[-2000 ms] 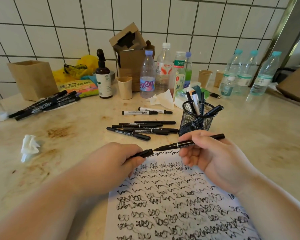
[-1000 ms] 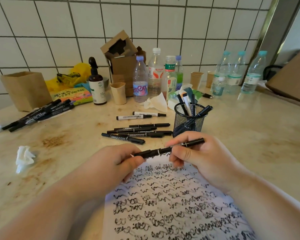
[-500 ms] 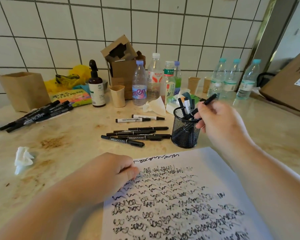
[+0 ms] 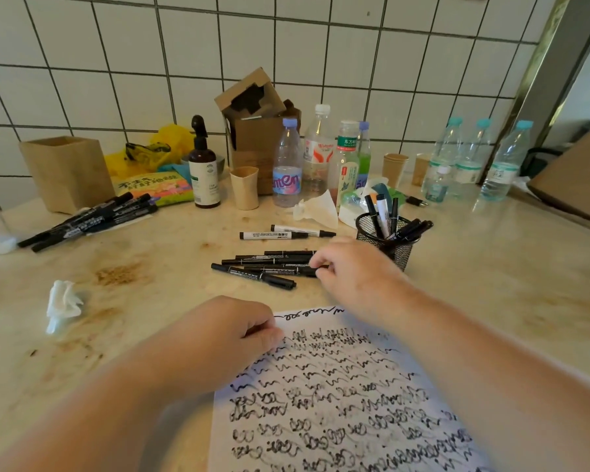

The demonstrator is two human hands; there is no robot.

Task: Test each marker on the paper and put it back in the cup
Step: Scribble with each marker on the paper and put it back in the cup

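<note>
Head view: just left of the black wire-mesh cup [image 4: 387, 248], the right hand [image 4: 349, 272] pinches one of the loose black markers [image 4: 263, 267] to test next on the scribbled white paper [image 4: 338, 396], which the clenched, empty left hand [image 4: 218, 338] pins

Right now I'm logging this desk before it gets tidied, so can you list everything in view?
paper: one, white with black scribbles, front centre.
mesh cup: one, black, right of centre, holding several markers.
loose markers: about five, black, centre, beside the cup.
white-barrelled markers: two, just behind those.
marker pile: several, black, far left.
plastic bottles: about eight, clear, along the tiled wall.
pump bottle: one, dark brown, left of centre.
paper cups: three, tan, among the bottles.
cardboard boxes: brown, at the back.
crumpled tissue: one, white, left.
left hand: curled, resting on the paper's corner.
right hand: reaching onto the loose markers.
</note>
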